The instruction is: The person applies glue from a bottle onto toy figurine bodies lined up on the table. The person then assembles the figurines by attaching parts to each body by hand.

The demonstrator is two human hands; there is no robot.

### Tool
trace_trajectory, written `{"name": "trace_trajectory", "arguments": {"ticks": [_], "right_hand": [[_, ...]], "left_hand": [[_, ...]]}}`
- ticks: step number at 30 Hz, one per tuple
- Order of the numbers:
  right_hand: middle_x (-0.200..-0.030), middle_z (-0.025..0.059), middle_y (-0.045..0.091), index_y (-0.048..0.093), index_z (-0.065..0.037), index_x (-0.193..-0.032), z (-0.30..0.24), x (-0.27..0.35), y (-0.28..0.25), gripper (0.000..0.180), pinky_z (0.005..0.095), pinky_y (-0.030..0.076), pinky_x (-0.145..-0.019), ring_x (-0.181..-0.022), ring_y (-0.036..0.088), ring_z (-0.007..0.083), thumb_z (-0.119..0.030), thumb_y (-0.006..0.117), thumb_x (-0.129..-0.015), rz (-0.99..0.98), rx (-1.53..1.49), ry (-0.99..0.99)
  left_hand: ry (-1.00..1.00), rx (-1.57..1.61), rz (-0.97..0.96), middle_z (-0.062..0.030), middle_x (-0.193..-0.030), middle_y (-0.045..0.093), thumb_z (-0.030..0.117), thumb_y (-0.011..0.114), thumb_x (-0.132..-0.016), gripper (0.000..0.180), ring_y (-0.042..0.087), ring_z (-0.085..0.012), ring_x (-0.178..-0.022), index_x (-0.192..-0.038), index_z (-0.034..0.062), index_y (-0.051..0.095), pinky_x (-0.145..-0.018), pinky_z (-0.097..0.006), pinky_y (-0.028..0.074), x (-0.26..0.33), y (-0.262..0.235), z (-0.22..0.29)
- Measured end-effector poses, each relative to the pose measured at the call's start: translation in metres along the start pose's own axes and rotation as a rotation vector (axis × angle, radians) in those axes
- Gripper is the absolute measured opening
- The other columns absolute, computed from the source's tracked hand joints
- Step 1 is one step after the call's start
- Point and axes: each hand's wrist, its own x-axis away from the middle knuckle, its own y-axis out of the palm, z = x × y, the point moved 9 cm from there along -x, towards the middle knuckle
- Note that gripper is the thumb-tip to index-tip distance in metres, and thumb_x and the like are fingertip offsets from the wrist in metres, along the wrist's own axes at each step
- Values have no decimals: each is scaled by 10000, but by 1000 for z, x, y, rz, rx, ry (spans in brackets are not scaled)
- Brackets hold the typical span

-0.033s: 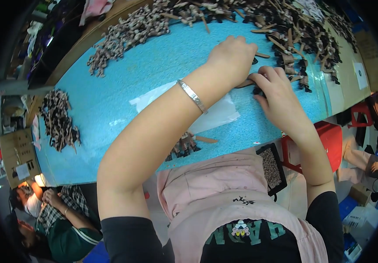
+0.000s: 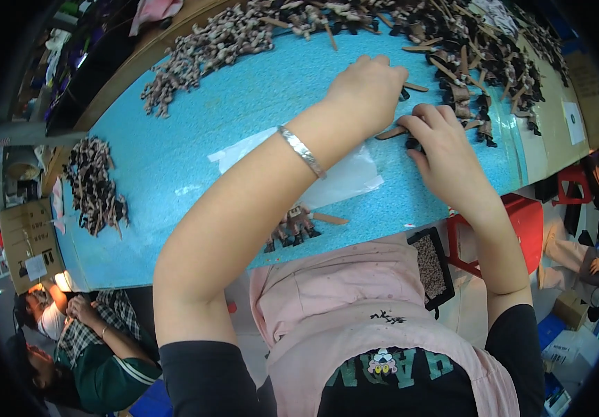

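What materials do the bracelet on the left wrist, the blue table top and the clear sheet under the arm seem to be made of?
Bracelet: probably polished silver-coloured metal; it glints.
Blue table top: looks like speckled vinyl or laminate, matte and smooth.
Clear sheet: seemingly thin plastic film, see-through with shiny wrinkles.

Pink apron, black sleeves, seemingly silver bangle.

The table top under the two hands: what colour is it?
The table top is bright blue with a fine speckle, seen best in the head view.

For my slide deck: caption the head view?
Both hands work small brown pieces on a blue table.
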Motion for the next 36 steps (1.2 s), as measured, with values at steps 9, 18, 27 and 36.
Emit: {"name": "trace_trajectory", "arguments": {"ticks": [9,18,27,36], "right_hand": [[-1013,72,519,478,-49,-1040,-8,24,4,356,364,428,-860,-1010,524,210,21,650,-736,-98,-882,169],[-1222,138,491,487,-62,-870,-67,26,39,281,348,424,-954,-1085,537,248,12,707,-711,-243,-925,-4],[-1231,142,540,513,-64,-844,-71,30,47,272,359,424,-914,-1113,536,256,4,724,-687,-227,-762,-23],[-1216,126,548,564,-83,-890,-69,37,39,260,419,378,-951,-1169,488,313,-84,746,-703,-163,-561,-159]], "left_hand": [[-319,570,238,-181,-1155,608,-69,633,-763,470,582,-290,-1116,-1220,-12,542,-959,-384,450,203,-103,-60],[-288,298,63,-173,-1216,577,-124,666,-647,535,573,-345,-1075,-1155,11,564,-900,-402,477,293,-73,-41],[-267,335,75,-165,-1189,598,-102,688,-629,508,581,-346,-1060,-1113,16,587,-881,-401,483,297,-67,-48],[-190,207,87,-157,-1183,594,-1,742,-617,503,572,-342,-1036,-1100,29,602,-884,-418,457,288,-63,-39]]}}
